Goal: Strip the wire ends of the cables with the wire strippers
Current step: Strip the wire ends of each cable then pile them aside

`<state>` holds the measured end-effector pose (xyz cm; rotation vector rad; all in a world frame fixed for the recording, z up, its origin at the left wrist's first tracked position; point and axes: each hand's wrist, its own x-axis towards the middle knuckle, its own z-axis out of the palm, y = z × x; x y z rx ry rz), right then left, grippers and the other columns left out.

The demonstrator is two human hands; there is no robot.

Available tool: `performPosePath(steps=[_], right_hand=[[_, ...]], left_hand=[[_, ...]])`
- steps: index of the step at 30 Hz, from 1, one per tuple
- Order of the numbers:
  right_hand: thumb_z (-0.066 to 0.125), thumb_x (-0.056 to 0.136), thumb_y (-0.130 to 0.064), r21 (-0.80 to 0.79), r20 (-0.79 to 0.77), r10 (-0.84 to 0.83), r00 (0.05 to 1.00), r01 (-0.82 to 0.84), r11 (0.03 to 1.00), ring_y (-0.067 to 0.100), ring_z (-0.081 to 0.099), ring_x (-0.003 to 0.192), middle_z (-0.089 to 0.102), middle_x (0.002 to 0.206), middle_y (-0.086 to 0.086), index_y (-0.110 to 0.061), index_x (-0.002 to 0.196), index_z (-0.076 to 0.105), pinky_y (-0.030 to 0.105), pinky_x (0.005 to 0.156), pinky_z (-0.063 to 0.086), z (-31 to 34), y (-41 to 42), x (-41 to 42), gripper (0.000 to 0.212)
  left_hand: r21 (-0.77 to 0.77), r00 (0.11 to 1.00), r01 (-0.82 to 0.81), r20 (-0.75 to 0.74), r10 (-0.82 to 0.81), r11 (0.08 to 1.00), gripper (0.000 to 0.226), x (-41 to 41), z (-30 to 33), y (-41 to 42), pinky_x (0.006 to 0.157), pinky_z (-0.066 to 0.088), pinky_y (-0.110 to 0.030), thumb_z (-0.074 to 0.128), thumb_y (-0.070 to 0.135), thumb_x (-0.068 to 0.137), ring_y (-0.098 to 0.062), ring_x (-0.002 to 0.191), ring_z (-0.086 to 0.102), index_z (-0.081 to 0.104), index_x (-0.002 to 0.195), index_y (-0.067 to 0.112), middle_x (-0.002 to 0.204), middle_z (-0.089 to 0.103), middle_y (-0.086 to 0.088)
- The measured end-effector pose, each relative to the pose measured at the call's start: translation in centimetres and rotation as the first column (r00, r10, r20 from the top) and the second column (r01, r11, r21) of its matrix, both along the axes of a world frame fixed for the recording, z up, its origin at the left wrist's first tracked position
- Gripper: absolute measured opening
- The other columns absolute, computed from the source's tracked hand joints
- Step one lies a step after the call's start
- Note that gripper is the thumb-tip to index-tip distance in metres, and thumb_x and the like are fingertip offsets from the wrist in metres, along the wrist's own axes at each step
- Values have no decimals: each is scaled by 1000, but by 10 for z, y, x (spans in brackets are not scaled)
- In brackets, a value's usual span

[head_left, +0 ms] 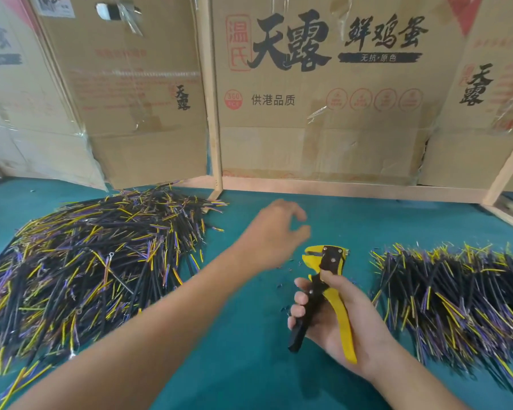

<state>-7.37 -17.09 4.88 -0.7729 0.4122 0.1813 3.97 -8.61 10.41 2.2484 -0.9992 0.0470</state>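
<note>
**Strippers in hand, left hand free**

The right hand [335,318] gripped the yellow-and-black metal wire strippers [323,288] at five o'clock. The left hand [274,232] hovered blurred at centre, fingers loosely spread, holding nothing. Piles of black, yellow and purple cables lay on the green tabletop [249,365] at nine o'clock [86,261] and three o'clock [456,297].

Printed on the cardboard box [332,93] beyond the left hand [274,232]: "天露", "鲜鸡蛋", "无抗·原色", "供港品质", a red seal "温氏" and a red "360" badge. On the box [131,84] further left, "天露" again; likewise far right [486,90].
</note>
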Motion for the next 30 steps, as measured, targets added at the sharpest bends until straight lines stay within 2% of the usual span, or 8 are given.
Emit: performPosePath(steps=[1, 4, 7, 14, 17, 21, 26, 30], right_hand=[[66, 81, -32, 48, 221, -63, 973, 54, 997, 30, 49, 67, 51, 79, 15, 0, 109, 62, 45, 69, 50, -18, -4, -19, 43], [66, 82, -28, 12, 219, 5, 976, -8, 1000, 30, 51, 72, 52, 84, 16, -3, 119, 58, 47, 73, 51, -22, -9, -29, 46], [75, 78, -21, -55, 258, 55, 965, -42, 998, 32, 53, 76, 53, 89, 17, -4, 127, 57, 49, 76, 53, -16, 12, -19, 54], [70, 84, -26, -173, 222, -89, 971, 129, 976, 28, 54, 65, 56, 76, 13, -8, 117, 53, 45, 67, 54, -1, 47, 8, 41], [74, 69, -30, -127, 259, -132, 957, 170, 977, 28, 53, 64, 55, 76, 13, -1, 120, 57, 44, 65, 54, -12, 54, 7, 61], [71, 75, -29, 13, 242, -102, 965, 102, 995, 28, 53, 65, 53, 79, 14, -2, 125, 58, 45, 67, 54, -25, 53, 0, 58], [66, 81, -30, 94, 205, -87, 975, 69, 993, 27, 51, 66, 52, 80, 13, -4, 122, 58, 45, 69, 53, -25, 49, 1, 50], [68, 79, -30, 89, 208, -92, 974, 74, 993, 27, 51, 66, 52, 80, 13, -4, 123, 59, 45, 68, 54, -27, 47, 1, 52]], left_hand=[[75, 991, -121, 73, 116, 990, 24, 18, -7, 34, 96, 37, -24, 62, 21, 93, -24, 118, 55, 65, 114, 10, 123, 61, -8], [263, 862, -503, 228, 453, 824, 18, 61, -30, 130, 91, 47, -43, 59, 17, 90, -38, 108, 56, 65, 104, 6, 109, 61, -17], [371, 753, -657, 279, 595, 657, 25, 73, -44, 184, 88, 50, -46, 60, 30, 93, -38, 107, 56, 62, 105, 7, 107, 60, -16], [454, 776, -627, 433, 459, 633, 20, 80, -58, 192, 85, 49, -42, 52, 30, 99, -32, 109, 60, 60, 108, 14, 111, 63, -8], [399, 748, -647, 498, 439, 649, 14, 85, -50, 195, 81, 50, -44, 51, 15, 96, -35, 102, 61, 63, 103, 11, 105, 66, -12], [312, 605, -750, 681, 413, 584, 21, 102, -29, 200, 83, 48, -48, 60, 7, 88, -38, 104, 57, 63, 109, 7, 108, 63, -17], [480, 651, -742, 680, 337, 468, 31, 124, -16, 195, 96, 45, -42, 59, 10, 90, -29, 118, 54, 64, 120, 17, 124, 58, -7], [471, 654, -726, 698, 293, 500, 23, 127, -6, 189, 90, 45, -39, 58, 8, 91, -27, 110, 60, 65, 110, 19, 113, 65, -4]])
